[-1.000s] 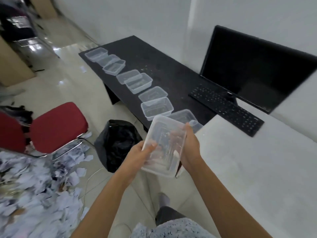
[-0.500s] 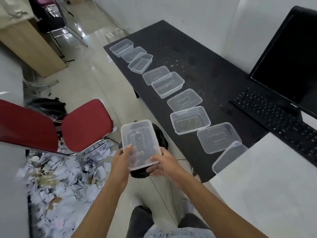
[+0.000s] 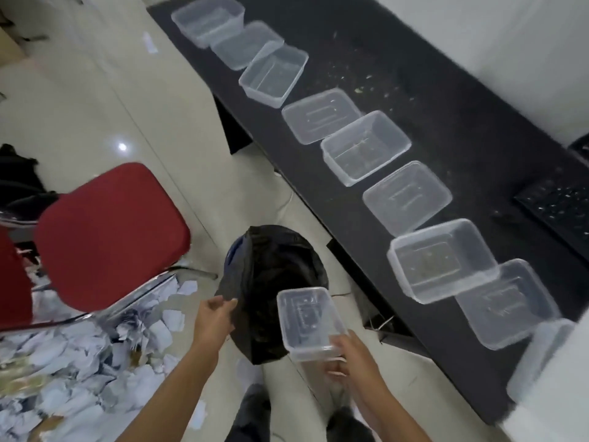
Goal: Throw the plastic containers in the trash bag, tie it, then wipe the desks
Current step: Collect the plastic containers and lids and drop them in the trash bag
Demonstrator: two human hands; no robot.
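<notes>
Disposal step. Left hand [image 3: 213,320] pinches the rim of the black trash bag [image 3: 277,275], which stands on the floor beside the desk [image 3: 446,122], and holds its mouth open. Right hand [image 3: 352,357] grips one clear container [image 3: 310,323] by its near end, poised over the bag's edge. Recommended handling: hold the mouth wide, bring the container over its centre, then release. Count: one container in hand; nine clear pieces in a row on the desk; one bag.
</notes>
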